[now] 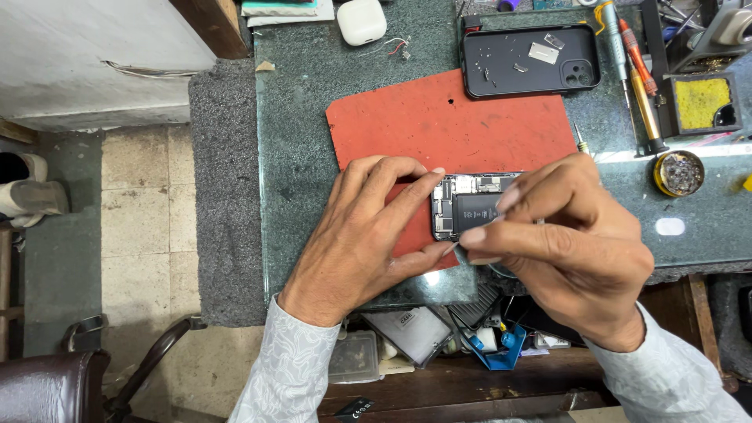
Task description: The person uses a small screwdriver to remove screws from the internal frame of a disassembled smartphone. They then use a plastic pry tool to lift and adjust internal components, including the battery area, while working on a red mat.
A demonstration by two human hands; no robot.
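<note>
An opened black smartphone with exposed battery and circuit boards [472, 206] is lain on a red rubber mat [446, 117] on the dark green stone surface [301, 117]. Its left edge is pinched by the left hand [368, 235], thumb below and fingers curled above. A thin metal tool [452, 247] is gripped in the closed fingers of the right hand [564, 243], tip just beside the phone's lower left corner. A black phone case holding small parts [529, 59], a white earbud case [361, 20] and screwdrivers [638, 78] are seen farther back.
</note>
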